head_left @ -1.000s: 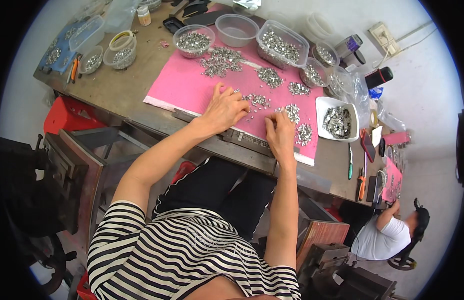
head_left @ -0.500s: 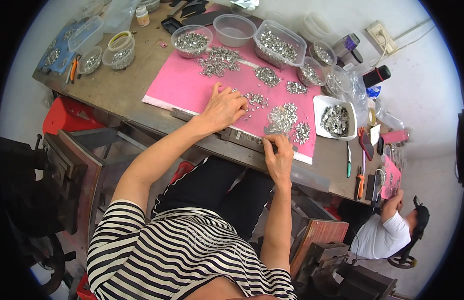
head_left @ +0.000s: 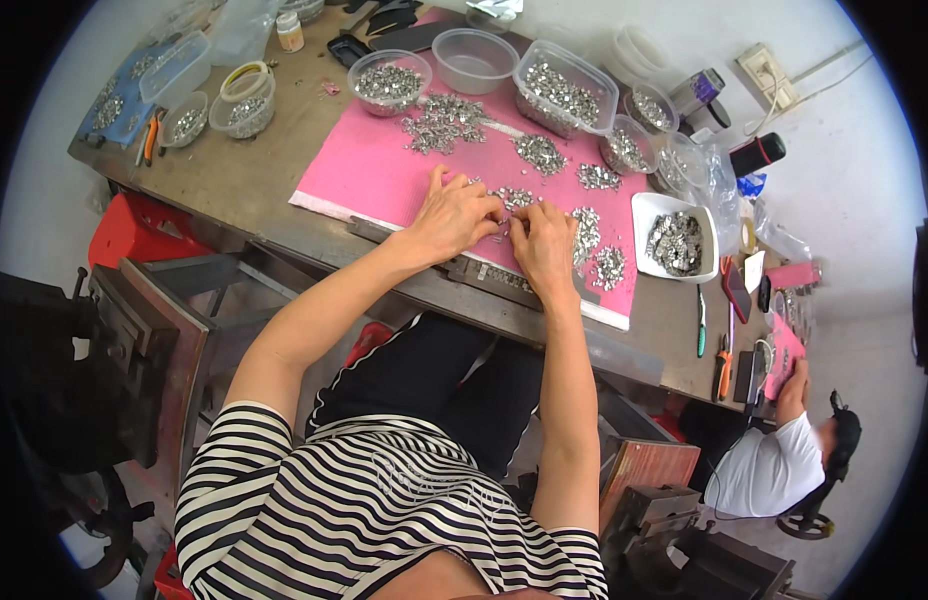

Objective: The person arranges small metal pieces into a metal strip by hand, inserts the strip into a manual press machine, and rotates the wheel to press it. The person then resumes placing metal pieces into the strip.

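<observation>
My left hand (head_left: 454,215) rests over the pink mat (head_left: 374,165) with its fingers bent and the tips pinched together beside a small pile of metal pieces (head_left: 514,197). Close by on the right, my right hand (head_left: 546,243) is curled, thumb and fingertips brought together at the same pile. Whatever lies between the fingertips of either hand is too small to make out. Below both hands, a metal bar fixture (head_left: 489,274) holding a row of small parts runs along the table's front edge. My right hand partly covers a heap of shiny pieces (head_left: 586,235).
Behind the mat stand plastic tubs of metal parts (head_left: 559,92) and a clear round bowl (head_left: 474,62). A white dish of parts (head_left: 674,240) is at the right, near orange-handled pliers (head_left: 722,370). A co-worker (head_left: 769,465) sits at the far right.
My right hand has moved up and left from the bar fixture to the small pile, beside my left hand. The left hand has barely shifted.
</observation>
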### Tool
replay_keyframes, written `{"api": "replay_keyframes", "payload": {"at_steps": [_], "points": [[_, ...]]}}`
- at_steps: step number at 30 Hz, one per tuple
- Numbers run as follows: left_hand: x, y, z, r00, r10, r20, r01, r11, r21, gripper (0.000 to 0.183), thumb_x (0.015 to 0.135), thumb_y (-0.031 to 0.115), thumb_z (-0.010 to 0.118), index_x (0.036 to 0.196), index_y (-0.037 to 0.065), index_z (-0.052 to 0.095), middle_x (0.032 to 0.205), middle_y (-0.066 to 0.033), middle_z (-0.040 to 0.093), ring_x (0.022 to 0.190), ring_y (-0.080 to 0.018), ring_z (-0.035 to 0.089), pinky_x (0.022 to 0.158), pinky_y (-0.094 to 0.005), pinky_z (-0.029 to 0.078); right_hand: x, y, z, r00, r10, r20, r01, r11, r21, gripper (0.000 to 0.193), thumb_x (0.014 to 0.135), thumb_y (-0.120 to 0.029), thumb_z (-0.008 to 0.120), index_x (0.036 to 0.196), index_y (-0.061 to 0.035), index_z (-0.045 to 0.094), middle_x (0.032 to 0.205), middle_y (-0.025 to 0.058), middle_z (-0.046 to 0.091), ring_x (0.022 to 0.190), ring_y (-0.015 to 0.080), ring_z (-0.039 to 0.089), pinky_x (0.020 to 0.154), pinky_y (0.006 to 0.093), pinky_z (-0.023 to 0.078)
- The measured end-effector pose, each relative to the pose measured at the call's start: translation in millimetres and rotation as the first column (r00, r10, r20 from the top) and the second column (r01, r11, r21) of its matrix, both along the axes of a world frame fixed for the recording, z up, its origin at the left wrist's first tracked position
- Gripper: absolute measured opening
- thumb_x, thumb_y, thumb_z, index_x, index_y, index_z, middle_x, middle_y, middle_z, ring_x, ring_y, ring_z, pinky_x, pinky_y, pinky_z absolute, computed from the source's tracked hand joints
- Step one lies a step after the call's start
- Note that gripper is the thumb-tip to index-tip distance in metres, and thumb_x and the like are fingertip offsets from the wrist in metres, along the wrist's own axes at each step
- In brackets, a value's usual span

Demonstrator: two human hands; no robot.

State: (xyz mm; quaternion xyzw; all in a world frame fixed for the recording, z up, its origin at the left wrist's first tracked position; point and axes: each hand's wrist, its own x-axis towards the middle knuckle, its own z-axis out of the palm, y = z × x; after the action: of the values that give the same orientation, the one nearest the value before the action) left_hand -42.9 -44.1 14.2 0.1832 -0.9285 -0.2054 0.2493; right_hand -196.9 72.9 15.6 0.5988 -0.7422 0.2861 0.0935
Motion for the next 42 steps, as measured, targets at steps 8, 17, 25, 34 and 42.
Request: {"api": "replay_keyframes", "payload": {"at_steps": [8,17,25,34,42], "points": [[0.2,9.7,-1.6,0.999,-0.029,-0.025,0.028,0.999,-0.033,0.013,0.086,0.026,0.072,0.09,0.013,0.072,0.095,-0.004,0.067,0.104,-0.025,0.059,0.107,-0.0613,0.028,1.2,73.5,20.5,0.964,0.015,0.265,-0.002,0.999,-0.051,0.006,0.087,-0.008,0.071,0.091,-0.0048,0.068,0.087,0.0085,0.063,0.085,0.0272,0.061,0.08,0.0405,0.04],[-12.7,76.2,-11.6,0.946,-0.22,-0.238,0.191,0.972,-0.139,0.018,0.085,0.026,0.076,0.092,0.011,0.067,0.091,-0.0037,0.06,0.098,-0.0235,0.057,0.108,-0.0534,0.032,19.4,109.1,5.8,0.999,0.023,0.029,-0.02,0.994,-0.109,0.014,0.084,-0.001,0.073,0.097,-0.0036,0.069,0.097,0.0086,0.067,0.09,0.0267,0.061,0.084,0.0388,0.044],[6.2,68.0,-3.5,0.946,-0.171,-0.274,0.153,0.985,-0.085,0.021,0.088,0.025,0.073,0.104,0.012,0.07,0.097,-0.0032,0.065,0.101,-0.0214,0.061,0.11,-0.0499,0.031,23.0,112.6,0.8,0.971,-0.006,0.239,0.046,0.986,-0.161,0.014,0.088,0.001,0.069,0.102,-0.0013,0.07,0.099,0.011,0.068,0.09,0.0268,0.064,0.082,0.0358,0.048],[144.4,3.0,4.4,0.957,0.228,-0.178,-0.256,0.955,-0.153,0.034,0.078,0.025,0.082,0.108,0.014,0.073,0.113,-0.0059,0.064,0.107,-0.0254,0.058,0.1,-0.0472,0.035,27.1,111.2,-6.6,0.914,-0.06,0.401,0.17,0.955,-0.245,0.01,0.093,-0.002,0.067,0.102,0.0003,0.07,0.098,0.0116,0.068,0.086,0.0237,0.065,0.079,0.0321,0.05],[151.9,21.3,49.8,0.972,0.093,-0.217,-0.062,0.987,0.146,0.042,0.079,0.01,0.082,0.118,0.009,0.067,0.109,-0.0099,0.063,0.097,-0.0293,0.063,0.087,-0.0405,0.05,24.4,120.6,-15.9,0.909,-0.185,0.373,0.321,0.882,-0.345,0.018,0.089,-0.001,0.069,0.107,-0.0011,0.067,0.096,0.0116,0.066,0.088,0.0274,0.063,0.085,0.0386,0.048]]}}
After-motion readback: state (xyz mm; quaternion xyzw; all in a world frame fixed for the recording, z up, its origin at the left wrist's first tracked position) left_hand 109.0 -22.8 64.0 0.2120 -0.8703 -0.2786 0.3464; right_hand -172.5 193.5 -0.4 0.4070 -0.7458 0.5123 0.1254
